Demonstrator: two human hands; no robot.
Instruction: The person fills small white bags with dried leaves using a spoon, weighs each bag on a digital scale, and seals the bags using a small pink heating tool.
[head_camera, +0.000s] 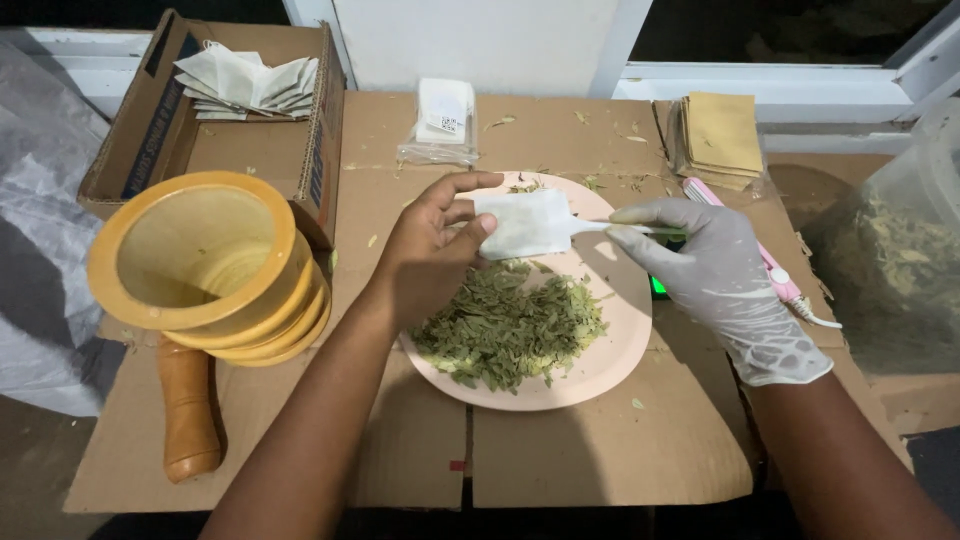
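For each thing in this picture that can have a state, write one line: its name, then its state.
Left hand: bare, pinching the white sachet.
Right hand: gloved, holding a thin white tool.
White sachet: held above the plate.
Pink plate: heaped with dried leaves.
Wooden mortar: tilted, empty.
Cardboard box: open.

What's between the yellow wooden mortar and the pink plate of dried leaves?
Head view: the bare left hand and forearm cross there, over brown cardboard.
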